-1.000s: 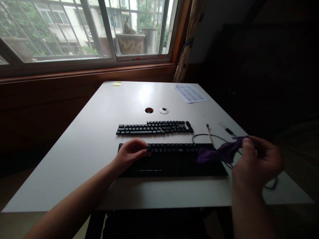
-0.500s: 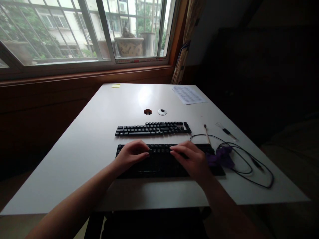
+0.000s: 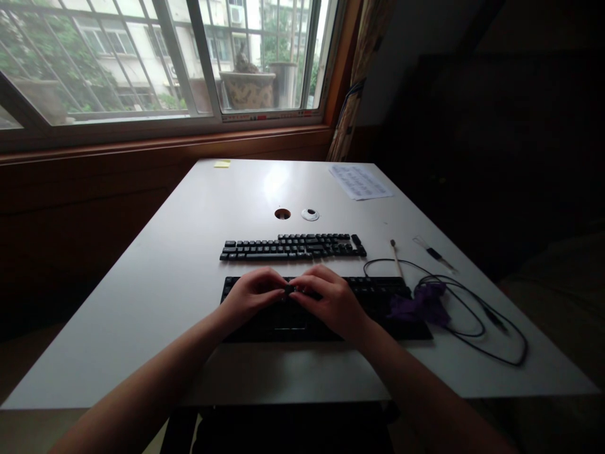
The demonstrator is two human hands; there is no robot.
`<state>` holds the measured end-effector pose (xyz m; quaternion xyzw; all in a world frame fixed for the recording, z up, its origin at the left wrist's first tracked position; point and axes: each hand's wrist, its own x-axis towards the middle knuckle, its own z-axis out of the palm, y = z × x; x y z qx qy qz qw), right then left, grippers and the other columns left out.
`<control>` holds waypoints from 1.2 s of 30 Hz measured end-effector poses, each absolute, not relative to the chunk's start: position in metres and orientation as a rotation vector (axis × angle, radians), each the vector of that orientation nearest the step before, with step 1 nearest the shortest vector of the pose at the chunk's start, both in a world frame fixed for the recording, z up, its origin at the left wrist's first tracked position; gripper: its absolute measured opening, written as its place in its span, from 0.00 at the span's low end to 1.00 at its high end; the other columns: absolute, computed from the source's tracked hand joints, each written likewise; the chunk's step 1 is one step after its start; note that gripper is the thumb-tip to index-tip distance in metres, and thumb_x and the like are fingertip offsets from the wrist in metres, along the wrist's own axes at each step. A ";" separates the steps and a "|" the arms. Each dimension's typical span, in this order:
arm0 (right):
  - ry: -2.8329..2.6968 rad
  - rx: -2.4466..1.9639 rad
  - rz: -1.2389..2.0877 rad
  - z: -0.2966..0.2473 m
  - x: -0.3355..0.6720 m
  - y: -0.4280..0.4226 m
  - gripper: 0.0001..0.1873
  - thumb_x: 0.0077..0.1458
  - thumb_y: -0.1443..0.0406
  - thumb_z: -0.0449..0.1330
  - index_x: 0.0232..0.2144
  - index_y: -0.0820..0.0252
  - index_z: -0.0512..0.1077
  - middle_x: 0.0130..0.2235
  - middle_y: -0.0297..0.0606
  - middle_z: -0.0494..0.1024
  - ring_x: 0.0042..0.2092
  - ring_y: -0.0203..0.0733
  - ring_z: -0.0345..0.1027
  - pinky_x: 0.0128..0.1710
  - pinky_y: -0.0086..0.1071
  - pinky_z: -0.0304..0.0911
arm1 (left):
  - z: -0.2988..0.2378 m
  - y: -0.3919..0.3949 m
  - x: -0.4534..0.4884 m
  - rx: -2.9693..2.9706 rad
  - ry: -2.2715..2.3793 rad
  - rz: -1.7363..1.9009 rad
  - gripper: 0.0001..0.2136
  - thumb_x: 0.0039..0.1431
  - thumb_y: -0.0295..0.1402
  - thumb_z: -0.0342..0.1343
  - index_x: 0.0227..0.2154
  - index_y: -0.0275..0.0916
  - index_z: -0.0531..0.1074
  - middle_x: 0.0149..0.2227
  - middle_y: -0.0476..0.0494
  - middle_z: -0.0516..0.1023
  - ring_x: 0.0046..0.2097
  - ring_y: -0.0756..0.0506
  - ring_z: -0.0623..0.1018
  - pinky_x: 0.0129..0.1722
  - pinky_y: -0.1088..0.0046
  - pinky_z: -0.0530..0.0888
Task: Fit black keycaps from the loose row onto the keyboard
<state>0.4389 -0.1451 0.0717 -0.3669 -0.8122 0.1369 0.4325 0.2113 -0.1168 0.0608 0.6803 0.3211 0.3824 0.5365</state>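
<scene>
A black keyboard (image 3: 271, 331) lies in front of me, its lower part bare of keycaps and its upper rows partly fitted. My left hand (image 3: 253, 291) is over its left half, thumb and forefinger pinched on a small black keycap (image 3: 288, 289). From the other side, my right hand (image 3: 331, 297) meets it with closed fingertips on the same keycap. The fingers hide part of the keycap and the rows beneath. Just beyond the keyboard, loose black keycaps (image 3: 265, 248) stand in rows on the white table (image 3: 155, 271).
A purple cloth (image 3: 425, 305) rests on the keyboard's right end, among loops of black cable (image 3: 477, 337). Behind are a small brush (image 3: 396, 257) and a keycap puller (image 3: 435, 254). Farther back lie a round hole cover (image 3: 311, 215), a cable hole (image 3: 282, 214) and printed papers (image 3: 360, 181).
My right hand has moved left along the keyboard until its fingertips meet those of my left hand. The left hand stays nearly in place, and the view has shifted slightly.
</scene>
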 end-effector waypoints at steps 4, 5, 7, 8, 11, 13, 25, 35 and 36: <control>-2.019 -0.909 0.303 0.066 0.439 -0.147 0.08 0.61 0.67 0.68 0.43 0.56 0.79 0.38 0.37 0.77 0.40 0.41 0.73 0.41 0.34 0.71 | 0.065 -0.117 0.211 1.611 0.759 0.899 0.10 0.61 0.37 0.67 0.40 0.36 0.80 0.40 0.42 0.80 0.43 0.44 0.79 0.46 0.68 0.75; -2.021 -0.906 0.293 0.065 0.439 -0.147 0.07 0.61 0.67 0.67 0.43 0.56 0.79 0.37 0.37 0.77 0.40 0.41 0.73 0.41 0.34 0.71 | 0.065 -0.117 0.211 1.586 0.762 0.892 0.10 0.61 0.37 0.67 0.41 0.36 0.80 0.40 0.42 0.80 0.43 0.44 0.79 0.46 0.68 0.75; -2.028 -0.900 0.286 0.063 0.439 -0.148 0.07 0.61 0.67 0.67 0.43 0.56 0.78 0.38 0.37 0.77 0.40 0.41 0.73 0.41 0.35 0.71 | 0.066 -0.117 0.211 1.547 0.768 0.875 0.10 0.61 0.37 0.68 0.40 0.36 0.79 0.40 0.43 0.80 0.43 0.44 0.79 0.46 0.68 0.75; -2.031 -0.896 0.284 0.062 0.439 -0.148 0.07 0.62 0.67 0.67 0.44 0.56 0.78 0.38 0.37 0.77 0.40 0.41 0.73 0.41 0.35 0.71 | 0.066 -0.117 0.210 1.539 0.770 0.865 0.10 0.61 0.37 0.68 0.40 0.36 0.79 0.39 0.43 0.80 0.43 0.44 0.79 0.46 0.68 0.74; -2.039 -0.878 0.268 0.058 0.439 -0.149 0.08 0.62 0.66 0.66 0.45 0.56 0.78 0.38 0.38 0.78 0.40 0.42 0.73 0.41 0.35 0.72 | 0.065 -0.115 0.210 1.527 0.769 0.833 0.10 0.60 0.37 0.68 0.39 0.36 0.79 0.39 0.43 0.80 0.42 0.45 0.78 0.45 0.69 0.74; -2.046 -0.865 0.240 0.056 0.438 -0.149 0.08 0.63 0.66 0.66 0.45 0.56 0.78 0.38 0.38 0.78 0.40 0.42 0.74 0.41 0.35 0.72 | 0.064 -0.114 0.209 1.509 0.766 0.809 0.11 0.60 0.37 0.68 0.39 0.36 0.79 0.39 0.44 0.80 0.42 0.45 0.78 0.45 0.70 0.73; -2.098 -0.799 0.067 0.051 0.439 -0.150 0.08 0.65 0.65 0.64 0.47 0.57 0.78 0.37 0.39 0.81 0.38 0.41 0.75 0.40 0.34 0.73 | 0.065 -0.113 0.209 1.436 0.776 0.741 0.13 0.57 0.39 0.70 0.39 0.35 0.79 0.39 0.43 0.81 0.42 0.45 0.79 0.45 0.68 0.73; -2.097 -0.805 0.071 0.048 0.436 -0.148 0.08 0.66 0.64 0.63 0.46 0.56 0.77 0.37 0.38 0.82 0.37 0.41 0.76 0.39 0.34 0.73 | 0.062 -0.112 0.207 1.322 0.764 0.718 0.13 0.55 0.37 0.72 0.39 0.37 0.78 0.39 0.45 0.81 0.42 0.46 0.78 0.44 0.70 0.72; -2.103 -0.804 0.075 0.048 0.436 -0.148 0.08 0.66 0.64 0.63 0.47 0.56 0.77 0.38 0.39 0.82 0.37 0.41 0.76 0.39 0.34 0.73 | 0.062 -0.112 0.207 1.320 0.759 0.710 0.13 0.55 0.37 0.71 0.39 0.37 0.78 0.39 0.45 0.80 0.42 0.46 0.78 0.44 0.71 0.72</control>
